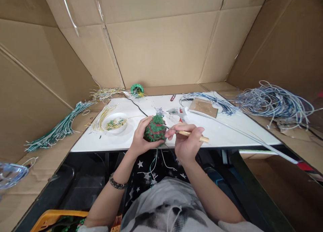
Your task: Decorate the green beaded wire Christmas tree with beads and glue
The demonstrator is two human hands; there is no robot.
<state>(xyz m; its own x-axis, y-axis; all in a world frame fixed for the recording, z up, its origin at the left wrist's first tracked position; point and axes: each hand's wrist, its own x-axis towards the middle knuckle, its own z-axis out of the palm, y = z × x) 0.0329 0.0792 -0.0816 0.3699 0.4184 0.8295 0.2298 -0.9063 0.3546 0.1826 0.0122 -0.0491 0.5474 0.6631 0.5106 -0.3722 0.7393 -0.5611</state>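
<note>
My left hand (141,137) is wrapped round a small green Christmas tree decoration (155,129) with red garland, steadying it above the table's front edge. A clear star shape (159,111) shows at the tree's top. In my right hand (187,145) is a wooden-handled awl (204,139), whose thin metal shaft points left and meets the tree's right side; its very tip is hard to make out. Loose white and green wires (156,158) hang down below the tree over my lap.
Beyond the tree lies a glue gun (180,111) beside a brown board (204,107). A white bowl (114,130) of yellow and green bits stands left. Wire bundles lie at left (54,129) and right (275,102). Cardboard walls (164,50) enclose the white table (227,132).
</note>
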